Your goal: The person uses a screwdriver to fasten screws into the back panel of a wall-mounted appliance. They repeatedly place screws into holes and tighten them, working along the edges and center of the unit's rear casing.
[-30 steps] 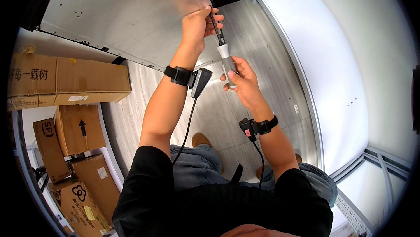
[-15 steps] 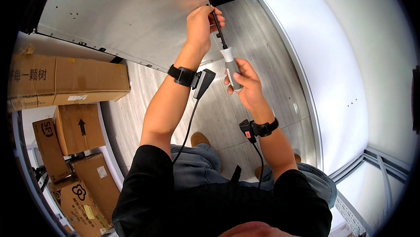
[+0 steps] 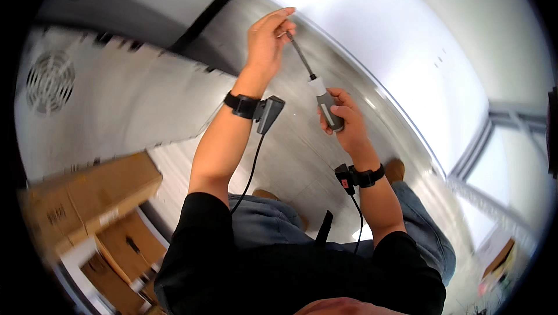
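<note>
A screwdriver (image 3: 331, 111) with a grey handle, a white collar and a long dark shaft is held by its handle in my right hand (image 3: 347, 122), whose fingers wrap round it. It points up and to the left. My left hand (image 3: 267, 41) is at the far end of the shaft, with its curled fingers closed on the tip and the forefinger stretched out beyond. Whether a small screw sits at the tip is hidden by the fingers. A large metal panel (image 3: 122, 111) with a round vent stands left of my left hand, apart from the screwdriver.
Cardboard boxes (image 3: 110, 193) are stacked on shelving at lower left. A long white shelf (image 3: 407, 53) runs along the right, with a metal frame (image 3: 474, 146) at its near end. Each wrist wears a black strapped device (image 3: 268, 114) with a cable. Wood-look floor (image 3: 290, 146) lies below.
My view has turned to the right, so the metal panel sits farther left. The screwdriver, still in my right hand, is now away from the panel's edge, with my left hand still at its tip.
</note>
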Tool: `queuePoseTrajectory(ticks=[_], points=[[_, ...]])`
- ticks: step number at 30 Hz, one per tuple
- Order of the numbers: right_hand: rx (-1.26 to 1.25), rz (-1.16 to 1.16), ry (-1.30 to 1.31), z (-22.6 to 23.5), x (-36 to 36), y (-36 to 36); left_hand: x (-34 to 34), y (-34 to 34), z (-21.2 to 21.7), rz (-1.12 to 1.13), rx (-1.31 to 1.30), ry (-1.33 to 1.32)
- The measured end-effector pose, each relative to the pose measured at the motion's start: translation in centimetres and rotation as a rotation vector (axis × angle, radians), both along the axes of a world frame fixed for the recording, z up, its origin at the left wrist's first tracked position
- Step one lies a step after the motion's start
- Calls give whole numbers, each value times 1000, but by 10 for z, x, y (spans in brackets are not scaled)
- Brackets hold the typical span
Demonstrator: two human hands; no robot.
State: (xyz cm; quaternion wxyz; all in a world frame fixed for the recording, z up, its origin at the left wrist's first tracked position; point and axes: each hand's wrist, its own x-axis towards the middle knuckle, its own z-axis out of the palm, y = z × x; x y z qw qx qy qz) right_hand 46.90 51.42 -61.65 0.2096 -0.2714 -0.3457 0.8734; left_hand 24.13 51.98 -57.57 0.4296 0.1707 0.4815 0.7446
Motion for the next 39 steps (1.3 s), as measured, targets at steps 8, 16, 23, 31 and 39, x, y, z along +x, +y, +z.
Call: queuePoseTrajectory(ticks=[8,16,23,31,39], points=[[-80,-215,-266,-39,9,-9,-4,41,-95,-299,-282,-118],[-166,-501,-221,-71,28,-7,37,91,-107,-493,-399,90],[-179,-653,-165,-71,37,7,67,141,-121,-588,-469,91],[-292,-700,-188,-71,39,12,68,168,-168,-627,-608,400],[-287,-717,-204,-71,39,20,73,168,-180,-460,-457,1030]])
